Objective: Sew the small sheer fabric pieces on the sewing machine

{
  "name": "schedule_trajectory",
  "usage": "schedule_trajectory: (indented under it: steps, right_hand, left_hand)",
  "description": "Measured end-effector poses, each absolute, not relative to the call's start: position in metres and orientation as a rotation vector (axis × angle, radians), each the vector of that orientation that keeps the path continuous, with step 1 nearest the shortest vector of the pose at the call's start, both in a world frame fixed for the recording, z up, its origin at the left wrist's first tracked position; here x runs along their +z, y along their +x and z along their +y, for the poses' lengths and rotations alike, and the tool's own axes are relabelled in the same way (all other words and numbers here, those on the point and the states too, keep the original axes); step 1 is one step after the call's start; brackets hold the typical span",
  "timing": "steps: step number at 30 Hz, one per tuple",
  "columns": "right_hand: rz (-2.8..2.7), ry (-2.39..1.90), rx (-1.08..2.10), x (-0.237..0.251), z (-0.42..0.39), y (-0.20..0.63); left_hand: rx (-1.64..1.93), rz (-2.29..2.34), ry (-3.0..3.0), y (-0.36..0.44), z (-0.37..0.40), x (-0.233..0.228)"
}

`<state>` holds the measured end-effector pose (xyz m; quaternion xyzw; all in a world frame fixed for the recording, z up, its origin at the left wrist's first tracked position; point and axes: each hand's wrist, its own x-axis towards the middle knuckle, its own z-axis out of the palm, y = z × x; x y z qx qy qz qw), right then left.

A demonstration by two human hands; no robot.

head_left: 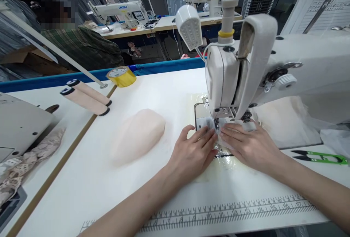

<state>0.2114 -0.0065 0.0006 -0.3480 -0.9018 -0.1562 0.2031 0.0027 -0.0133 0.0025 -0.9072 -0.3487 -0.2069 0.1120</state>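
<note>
My left hand (pixel 194 149) lies with its fingers stretched out on the machine bed, just left of the presser foot (pixel 217 123). My right hand (pixel 250 144) rests flat on the other side, fingers pointing left toward the needle area. Under and between the fingertips is a small piece of thin, sheer pale fabric (pixel 224 144), mostly covered by the hands. The white sewing machine (pixel 222 73) stands over both hands. To the left on the table lies a pale pink moulded cup-shaped piece (pixel 143 135).
Green thread snips (pixel 319 157) and folded sheer fabric (pixel 284 118) lie at the right. Two thread spools (pixel 84 98) and yellow tape (pixel 121 76) sit at the back left. A printed ruler (pixel 218 213) runs along the front edge. Another person (pixel 82 47) sits beyond the table.
</note>
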Motion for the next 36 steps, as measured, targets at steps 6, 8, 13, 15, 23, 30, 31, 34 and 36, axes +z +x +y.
schedule_trajectory:
  steps: [6, 8, 13, 15, 23, 30, 31, 34, 36]
  right_hand:
    - [-2.510, -0.995, -0.427, 0.001, -0.005, 0.211]
    - [-2.516, -1.004, -0.422, 0.001, -0.004, 0.211]
    - [-2.508, -1.014, -0.435, 0.000, -0.002, 0.211]
    - [-2.491, -1.002, -0.465, -0.001, -0.001, 0.212]
    - [-2.463, -1.009, -0.531, -0.004, 0.002, 0.211]
    - [-2.484, -1.020, -0.517, -0.006, 0.000, 0.212]
    - [-2.482, -1.023, -0.509, -0.005, 0.000, 0.212]
    - [-2.455, -1.048, -0.443, -0.002, 0.004, 0.213]
    - [-2.429, -1.099, -0.429, 0.000, 0.009, 0.215]
  left_hand:
    - [-0.617, -1.053, -2.673, 0.003, -0.010, 0.002]
    - [-0.621, -1.054, -2.668, 0.003, -0.009, 0.002]
    - [-0.634, -1.061, -2.663, 0.004, -0.006, 0.001]
    - [-0.637, -1.067, -2.669, 0.004, -0.005, 0.000]
    - [-0.618, -1.099, -2.715, 0.003, -0.003, 0.001]
    - [-0.611, -1.113, -2.709, 0.002, -0.002, 0.001]
    - [-0.609, -1.111, -2.706, 0.002, -0.002, 0.000]
    - [-0.612, -1.091, -2.680, 0.002, -0.003, 0.000]
    - [-0.620, -1.071, -2.652, 0.003, -0.005, 0.000]
